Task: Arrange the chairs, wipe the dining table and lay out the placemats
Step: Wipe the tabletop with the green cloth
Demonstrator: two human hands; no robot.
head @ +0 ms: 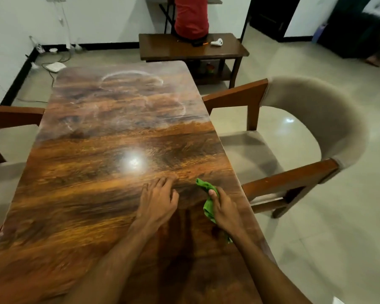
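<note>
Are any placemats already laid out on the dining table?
No. The dining table carries only the left hand lying flat and the right hand gripping a green cloth.

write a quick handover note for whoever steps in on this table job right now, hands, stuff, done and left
Left hand: flat on the dining table, holding nothing.
Right hand: closed on the green cloth, pressed to the tabletop near the right edge.
Chairs: one padded chair at the right side, another chair partly visible at the left.
Done: curved smear marks on the far half suggest it has been wiped.
Left: finish wiping the near half, then lay the placemats; none are in view.
</note>
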